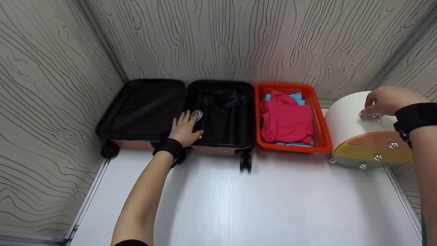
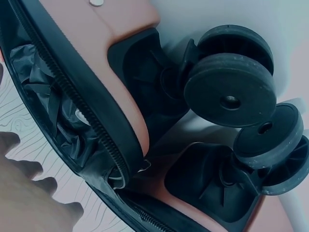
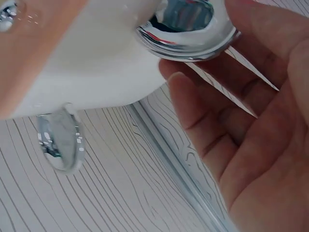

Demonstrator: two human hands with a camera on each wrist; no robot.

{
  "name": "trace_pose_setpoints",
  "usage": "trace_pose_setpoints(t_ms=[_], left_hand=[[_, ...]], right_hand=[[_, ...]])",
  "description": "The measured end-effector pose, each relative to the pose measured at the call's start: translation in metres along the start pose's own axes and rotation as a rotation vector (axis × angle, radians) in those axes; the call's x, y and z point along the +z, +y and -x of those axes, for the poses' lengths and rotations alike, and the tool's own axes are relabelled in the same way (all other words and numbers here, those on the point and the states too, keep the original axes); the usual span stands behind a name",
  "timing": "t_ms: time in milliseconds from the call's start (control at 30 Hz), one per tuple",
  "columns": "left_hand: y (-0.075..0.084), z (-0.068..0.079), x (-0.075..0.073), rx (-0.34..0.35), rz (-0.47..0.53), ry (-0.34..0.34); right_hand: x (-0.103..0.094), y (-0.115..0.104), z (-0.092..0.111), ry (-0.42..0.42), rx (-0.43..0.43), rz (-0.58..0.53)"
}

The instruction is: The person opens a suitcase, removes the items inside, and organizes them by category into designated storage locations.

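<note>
Wood-grain panel walls [image 1: 211, 41] at twelve o'clock, white tabletop [image 1: 239, 201] spreading toward six. Suitcase [image 1: 145, 111] lies open against the back wall, black-lined halves side by side, the other half at three o'clock from the first; dark, crumpled-looking lining, details hard to read. Left hand [image 1: 186, 130] is flat over the seam, about eight o'clock of the right half, fingers straight and apart, gripping nothing; round pale disc [image 1: 197, 115] right at its fingertips, contact can't be told. Left wrist view: black wheels [image 2: 231, 92] at two and four o'clock, zip [image 2: 72, 92] running along the pink shell's edge. Orange basket [image 1: 293, 149] sits just beside the suitcase at three o'clock, holding a red garment [image 1: 288, 119] on top of light-blue cloth [image 1: 297, 97]. Further out at three, next to the basket, rounded white cabinet [image 1: 344, 106] with orange, yellow and grey bands plus shiny knobs. Right hand [image 1: 385, 100] is at the cabinet's one o'clock, thumb and fingers closed around a silver knob [image 3: 193, 48] on the white part. Black wristband [image 1: 169, 147] on the left wrist, similar band [image 1: 417, 116] on the right.
</note>
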State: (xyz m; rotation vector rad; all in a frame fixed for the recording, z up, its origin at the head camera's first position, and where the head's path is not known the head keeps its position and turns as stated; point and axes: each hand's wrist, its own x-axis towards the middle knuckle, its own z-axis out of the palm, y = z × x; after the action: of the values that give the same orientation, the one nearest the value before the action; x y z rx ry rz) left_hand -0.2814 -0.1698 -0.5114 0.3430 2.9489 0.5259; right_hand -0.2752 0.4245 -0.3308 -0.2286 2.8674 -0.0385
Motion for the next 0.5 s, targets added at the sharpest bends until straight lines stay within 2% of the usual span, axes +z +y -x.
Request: trace_pose_setpoints(t_ms=[233,500], left_hand=[[0.001,0.000,0.001,0.000,-0.007,-0.012],[0.002,-0.003,0.005,-0.004,-0.023,-0.034]], right_hand=[[-0.005,-0.012,0.012,-0.057,0.050,-0.067],[-0.008,-0.026,0.024,-0.088,0.027,-0.005]])
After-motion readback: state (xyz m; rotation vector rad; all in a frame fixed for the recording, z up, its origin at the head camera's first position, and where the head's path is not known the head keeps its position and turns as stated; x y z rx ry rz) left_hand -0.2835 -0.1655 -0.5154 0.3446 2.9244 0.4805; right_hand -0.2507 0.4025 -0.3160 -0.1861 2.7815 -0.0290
